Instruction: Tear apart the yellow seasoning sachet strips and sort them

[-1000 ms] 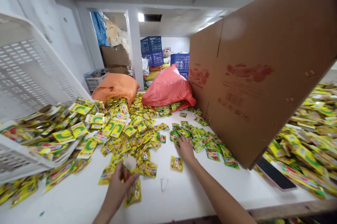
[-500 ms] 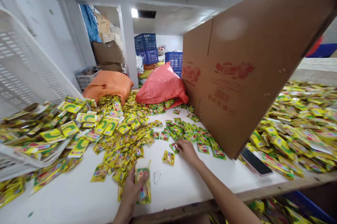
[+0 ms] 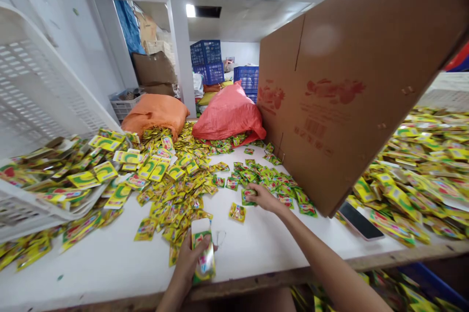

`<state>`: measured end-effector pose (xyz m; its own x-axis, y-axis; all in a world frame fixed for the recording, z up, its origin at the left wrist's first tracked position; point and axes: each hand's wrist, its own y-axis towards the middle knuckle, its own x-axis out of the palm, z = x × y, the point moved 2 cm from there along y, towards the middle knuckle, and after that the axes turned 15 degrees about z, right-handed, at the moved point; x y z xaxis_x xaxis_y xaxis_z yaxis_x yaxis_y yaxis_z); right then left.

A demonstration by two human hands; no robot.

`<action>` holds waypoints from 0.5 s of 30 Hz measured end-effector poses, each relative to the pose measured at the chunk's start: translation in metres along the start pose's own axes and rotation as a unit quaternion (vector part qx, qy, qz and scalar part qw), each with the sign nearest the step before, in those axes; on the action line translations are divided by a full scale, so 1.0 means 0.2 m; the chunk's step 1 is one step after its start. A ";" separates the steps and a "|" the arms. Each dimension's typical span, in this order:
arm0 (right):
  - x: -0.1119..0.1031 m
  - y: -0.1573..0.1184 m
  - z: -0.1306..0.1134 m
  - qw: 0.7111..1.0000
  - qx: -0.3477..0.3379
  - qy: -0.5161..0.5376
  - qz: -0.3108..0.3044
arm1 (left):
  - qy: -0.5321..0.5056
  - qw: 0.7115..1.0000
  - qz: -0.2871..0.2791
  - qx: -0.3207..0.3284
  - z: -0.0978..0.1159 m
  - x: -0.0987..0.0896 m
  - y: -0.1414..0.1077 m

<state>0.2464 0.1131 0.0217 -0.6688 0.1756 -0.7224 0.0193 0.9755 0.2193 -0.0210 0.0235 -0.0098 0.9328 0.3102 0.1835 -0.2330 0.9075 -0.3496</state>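
My left hand point(image 3: 193, 259) is closed around a small yellow-green carton point(image 3: 203, 251) near the table's front edge; its white top flap stands up. Further in, my right hand point(image 3: 262, 197) pinches a small green sachet point(image 3: 248, 197) by its edge, just above the white tabletop. Close to it lies a single yellow sachet point(image 3: 237, 212). Behind and to the right of that hand spreads a heap of green sachets point(image 3: 269, 178). A pile of yellow sachets point(image 3: 179, 199) covers the table beyond my left hand.
A tall cardboard box point(image 3: 322, 92) stands tilted on the right, with a phone point(image 3: 361, 221) beside its lower corner. Cartons spill from a white basket point(image 3: 73, 214) at left. Orange point(image 3: 157, 112) and red sacks point(image 3: 230, 114) lie at the back. More cartons point(image 3: 421, 170) heap up far right.
My right hand has drawn the green sachet slightly away from the heap and holds it more squarely in view. My left hand has tilted the carton a little. The view has shifted slightly.
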 end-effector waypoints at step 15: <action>0.21 -0.20 -0.22 0.988 -0.033 -0.111 -0.099 | 0.008 0.995 -0.095 -0.042 0.00 -0.01 -0.02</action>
<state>0.1848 0.0747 0.0111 -0.4757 0.0132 -0.8795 -0.1488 0.9843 0.0952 -0.0210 0.0191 -0.0083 0.9620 0.1296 0.2402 -0.0282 0.9227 -0.3846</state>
